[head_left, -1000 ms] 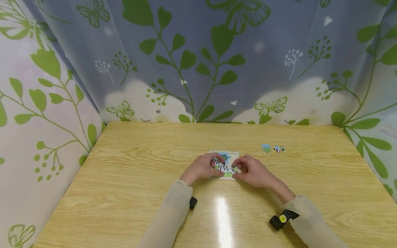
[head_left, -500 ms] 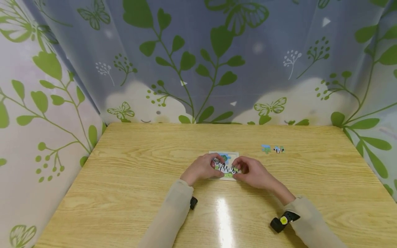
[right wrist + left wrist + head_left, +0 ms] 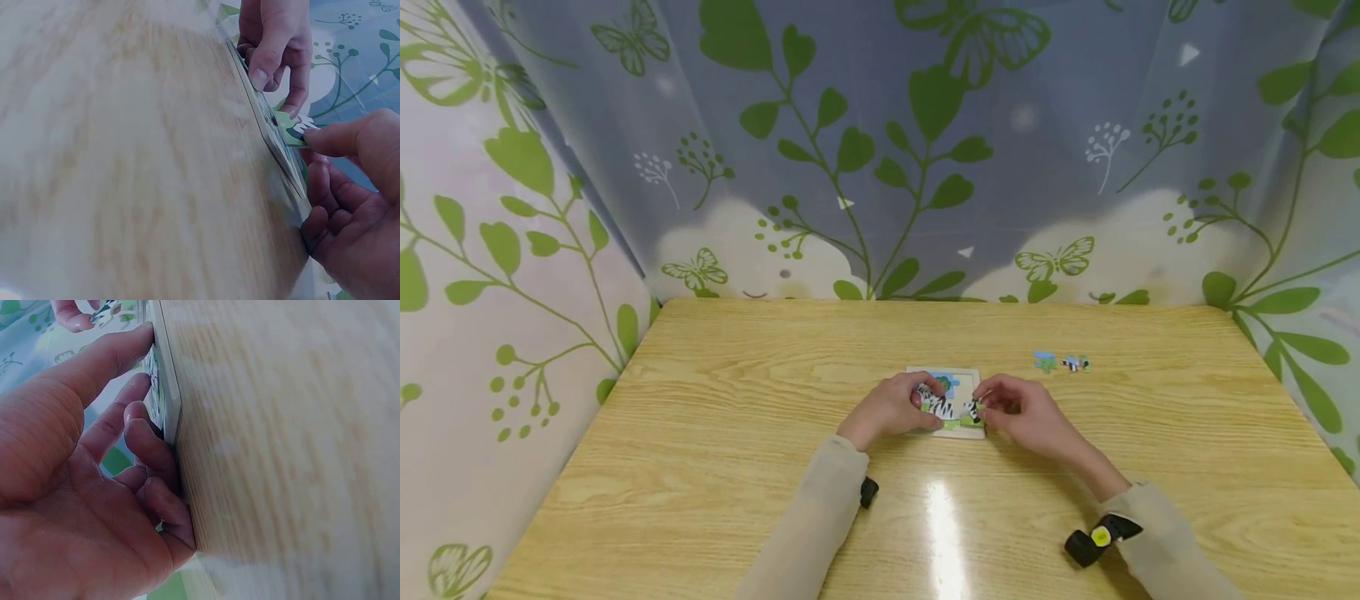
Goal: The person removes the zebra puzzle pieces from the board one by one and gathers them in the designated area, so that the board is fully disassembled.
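A small jigsaw puzzle board (image 3: pixel 962 432) with a pale frame lies on the table, partly filled with zebra pieces (image 3: pixel 942 406) and a blue-and-green piece (image 3: pixel 946 383). My left hand (image 3: pixel 889 406) holds the board's left side, thumb near the front edge and fingers bent over the far side. Between thumb and fingers, my right hand (image 3: pixel 1028 414) pinches a green, black and white puzzle piece (image 3: pixel 291 130). In the right wrist view this piece is tilted up above the board's face. The fingers hide part of the board and of the held piece.
Two loose puzzle pieces lie on the wooden table (image 3: pixel 737 375) behind my right hand: a blue-and-green piece (image 3: pixel 1044 361) and a black-and-white patterned piece (image 3: pixel 1076 363). A leaf-print curtain (image 3: pixel 880 167) hangs along the table's back edge.
My right hand has shifted slightly right with the pinched piece, which now stands apart from the zebra's body, opening a gap. The left hand stays where it was.
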Available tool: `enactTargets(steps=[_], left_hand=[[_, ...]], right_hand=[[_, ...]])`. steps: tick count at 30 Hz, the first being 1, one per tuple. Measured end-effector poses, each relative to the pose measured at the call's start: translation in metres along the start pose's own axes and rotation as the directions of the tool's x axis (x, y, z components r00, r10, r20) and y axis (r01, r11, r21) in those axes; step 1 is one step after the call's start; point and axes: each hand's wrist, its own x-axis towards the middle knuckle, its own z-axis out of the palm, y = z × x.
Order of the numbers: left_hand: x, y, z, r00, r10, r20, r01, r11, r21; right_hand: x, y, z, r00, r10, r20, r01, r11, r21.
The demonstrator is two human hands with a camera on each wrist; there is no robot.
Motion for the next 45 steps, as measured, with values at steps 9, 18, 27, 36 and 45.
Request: enactTargets(steps=[9,18,27,36,45], left_hand=[[0.0,0.0,0.0,1.0,0.0,0.0,0.0,1.0,-0.009],[-0.003,0.002,-0.001,1.0,-0.006,-0.002,0.006,1.0,-0.025],[-0.004,0.002,-0.001,1.0,0.001,0.003,-0.001,1.0,-0.028],[-0.003,0.0,-0.001,1.0,0.002,0.006,-0.002,1.0,-0.031],[-0.004,-0.001,0.0,1.0,0.01,0.001,-0.01,0.999,-0.043]], right_hand=[[-0.003,0.003,-0.011,0.999,0.017,-0.033,-0.018,1.0,-0.013],[-0.008,0.01,-0.03,0.998,0.019,-0.067,-0.023,0.998,-0.056],[-0.02,0.018,-0.053,0.993,0.028,-0.112,-0.035,0.997,-0.063],[-0.029,0.034,-0.076,0.98,-0.02,-0.198,-0.01,0.989,-0.145],[-0.036,0.046,-0.101,0.961,0.029,-0.275,-0.084,0.978,-0.191]])
